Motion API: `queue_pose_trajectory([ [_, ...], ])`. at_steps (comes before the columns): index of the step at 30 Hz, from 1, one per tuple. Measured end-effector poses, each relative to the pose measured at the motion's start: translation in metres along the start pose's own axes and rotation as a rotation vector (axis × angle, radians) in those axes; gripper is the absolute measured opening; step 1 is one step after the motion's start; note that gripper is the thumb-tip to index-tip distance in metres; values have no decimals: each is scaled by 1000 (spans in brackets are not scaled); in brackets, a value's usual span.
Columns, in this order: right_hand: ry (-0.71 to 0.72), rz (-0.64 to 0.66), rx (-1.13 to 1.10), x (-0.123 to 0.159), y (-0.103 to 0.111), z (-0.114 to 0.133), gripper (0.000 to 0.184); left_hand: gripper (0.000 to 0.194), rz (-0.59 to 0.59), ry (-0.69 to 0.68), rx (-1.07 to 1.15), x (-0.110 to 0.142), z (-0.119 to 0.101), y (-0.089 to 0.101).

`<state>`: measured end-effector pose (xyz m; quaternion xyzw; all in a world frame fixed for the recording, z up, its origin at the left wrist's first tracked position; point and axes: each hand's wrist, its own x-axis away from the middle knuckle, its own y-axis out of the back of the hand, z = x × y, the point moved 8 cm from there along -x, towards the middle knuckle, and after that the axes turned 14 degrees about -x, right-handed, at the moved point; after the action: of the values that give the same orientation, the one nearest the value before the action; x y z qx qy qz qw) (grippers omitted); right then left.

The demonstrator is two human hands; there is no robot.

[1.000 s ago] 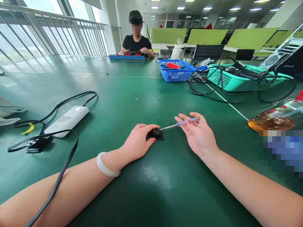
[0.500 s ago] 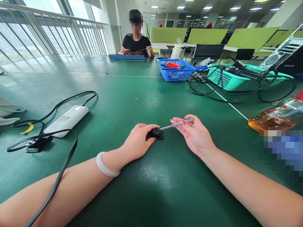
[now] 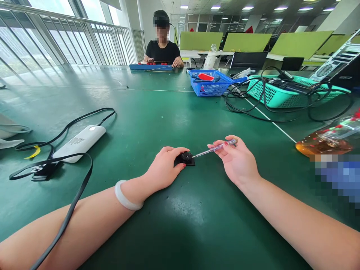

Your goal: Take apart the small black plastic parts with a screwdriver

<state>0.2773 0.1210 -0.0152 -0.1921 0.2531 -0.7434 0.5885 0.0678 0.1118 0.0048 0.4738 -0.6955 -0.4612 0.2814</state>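
Observation:
On the green table lies a small black part with a round top on a square base (image 3: 186,158). My left hand (image 3: 164,167) grips its left side between thumb and fingers. A screwdriver with a clear handle (image 3: 218,148) is pinched in the fingers of my right hand (image 3: 239,159). Its thin metal shaft points left and down, with the tip close to the right edge of the black part; whether it touches I cannot tell. The palm of my right hand is turned partly up, above the table.
A white power bank (image 3: 81,144) with a black cable lies at left. Beyond stand a blue basket (image 3: 209,89) and a turquoise basket (image 3: 271,96) with tangled cables. A bottle of amber liquid (image 3: 323,144) lies at right. Across the table (image 3: 135,112) a person sits behind a blue tray (image 3: 150,68).
My right hand and the screwdriver have shifted slightly right, the tip now lower at the black part's edge. My left hand stays put. The person opposite has lowered one hand.

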Motion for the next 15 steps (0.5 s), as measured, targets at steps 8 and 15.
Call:
queue_pose_trajectory([
  [8,-47,108,51,4,-11,-4,39,43,-6,-2,-2,-1,0,0],
  [15,2,99,31,4,-10,0,41,46,-18,0,-4,-1,0,0],
])
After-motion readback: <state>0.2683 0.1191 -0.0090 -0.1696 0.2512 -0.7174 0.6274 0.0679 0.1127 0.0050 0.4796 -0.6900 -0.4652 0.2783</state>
